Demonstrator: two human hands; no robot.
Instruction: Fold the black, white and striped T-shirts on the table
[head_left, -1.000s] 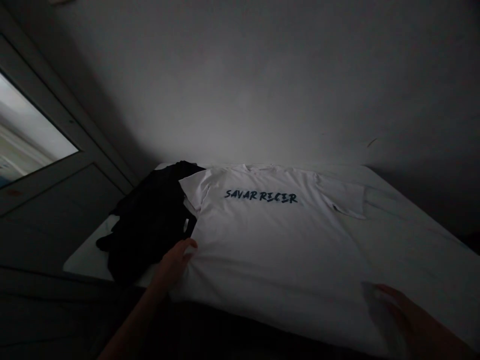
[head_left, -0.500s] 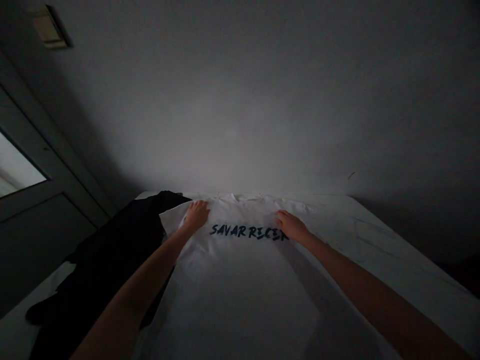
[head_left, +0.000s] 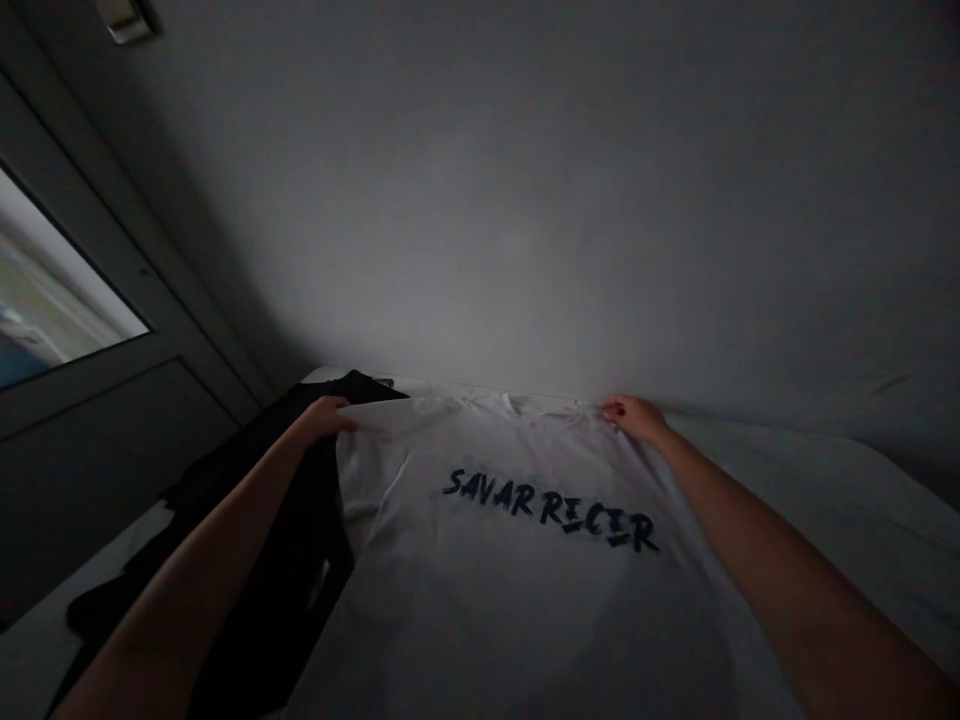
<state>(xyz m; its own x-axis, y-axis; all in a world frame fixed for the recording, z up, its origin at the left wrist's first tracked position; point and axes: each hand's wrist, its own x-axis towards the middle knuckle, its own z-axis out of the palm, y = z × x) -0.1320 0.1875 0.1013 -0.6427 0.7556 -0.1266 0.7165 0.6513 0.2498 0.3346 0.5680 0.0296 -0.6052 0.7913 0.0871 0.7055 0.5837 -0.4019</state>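
Observation:
A white T-shirt (head_left: 510, 600) with dark lettering across the chest lies spread in front of me, its collar toward the wall. My left hand (head_left: 326, 415) pinches the outer end of the left sleeve between thumb and fingers. At the shirt's far right, my right hand (head_left: 634, 415) is closed on the fabric near the shoulder. Some wrinkles run along the collar and the left sleeve. Shadow darkens the lower part of the shirt.
Black clothing (head_left: 255, 600) lies on the left, partly under my left arm. The white table (head_left: 810, 500) extends to the right and meets a grey wall (head_left: 510, 200). A door with a glass pane (head_left: 60, 290) stands at the left.
My left hand has moved left to the sleeve's end, and my right hand has moved right to the shoulder. Both have gone from lying on the shirt to gripping it. The view has shifted.

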